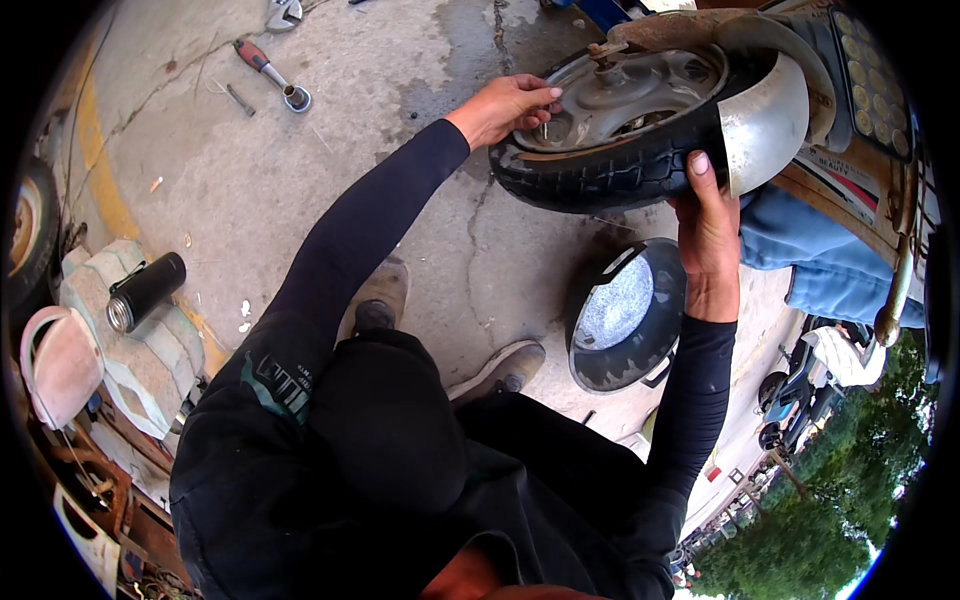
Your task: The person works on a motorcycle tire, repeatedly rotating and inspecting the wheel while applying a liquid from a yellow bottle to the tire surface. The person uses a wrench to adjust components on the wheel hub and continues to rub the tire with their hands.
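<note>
A black-tyred wheel (600, 185) with a dull metal rim (672, 82) lies tilted at the upper right, beneath a silver mudguard (765, 130). My left hand (515, 105) is at the rim's left edge, fingers bent and pinched around something small that I cannot make out. My right hand (705, 240) grips the tyre from below, its thumb on the tread beside the mudguard. A black tub (590, 355) with a pale speckled surface inside sits on the ground below the wheel.
A socket wrench (265, 65) and an adjustable spanner (283, 14) lie on cracked concrete (400, 50). At left are stacked blocks (140, 370), a black flask (150, 285) and another wheel (30, 225). A parked motorbike (810, 390) and trees (820, 500) show at lower right.
</note>
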Action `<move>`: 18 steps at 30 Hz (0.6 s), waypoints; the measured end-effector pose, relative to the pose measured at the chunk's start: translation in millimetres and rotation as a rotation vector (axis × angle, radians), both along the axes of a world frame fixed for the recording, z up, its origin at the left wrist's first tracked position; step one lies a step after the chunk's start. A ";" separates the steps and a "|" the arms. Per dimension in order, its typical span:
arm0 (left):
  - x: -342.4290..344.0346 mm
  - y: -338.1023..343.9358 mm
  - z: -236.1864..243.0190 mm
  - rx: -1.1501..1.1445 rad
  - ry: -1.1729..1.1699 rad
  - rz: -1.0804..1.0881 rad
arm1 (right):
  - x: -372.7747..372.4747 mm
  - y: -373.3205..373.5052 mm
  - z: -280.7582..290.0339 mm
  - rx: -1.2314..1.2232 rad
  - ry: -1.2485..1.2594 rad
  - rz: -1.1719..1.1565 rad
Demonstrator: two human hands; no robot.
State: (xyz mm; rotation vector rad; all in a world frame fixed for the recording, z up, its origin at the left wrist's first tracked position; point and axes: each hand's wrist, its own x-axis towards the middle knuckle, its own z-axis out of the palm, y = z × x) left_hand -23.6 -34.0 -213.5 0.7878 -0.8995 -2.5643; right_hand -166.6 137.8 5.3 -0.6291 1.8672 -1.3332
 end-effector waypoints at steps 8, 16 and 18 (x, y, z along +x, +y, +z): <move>11.7 2.0 0.3 0.045 0.098 0.008 | 5.8 -1.1 3.0 0.019 0.014 0.050; 15.4 -1.3 -7.9 0.038 0.042 -0.008 | 3.1 -1.1 1.8 0.007 0.010 0.028; 14.7 0.0 -8.5 0.038 0.017 0.022 | 3.5 -1.3 1.6 -0.004 0.008 0.023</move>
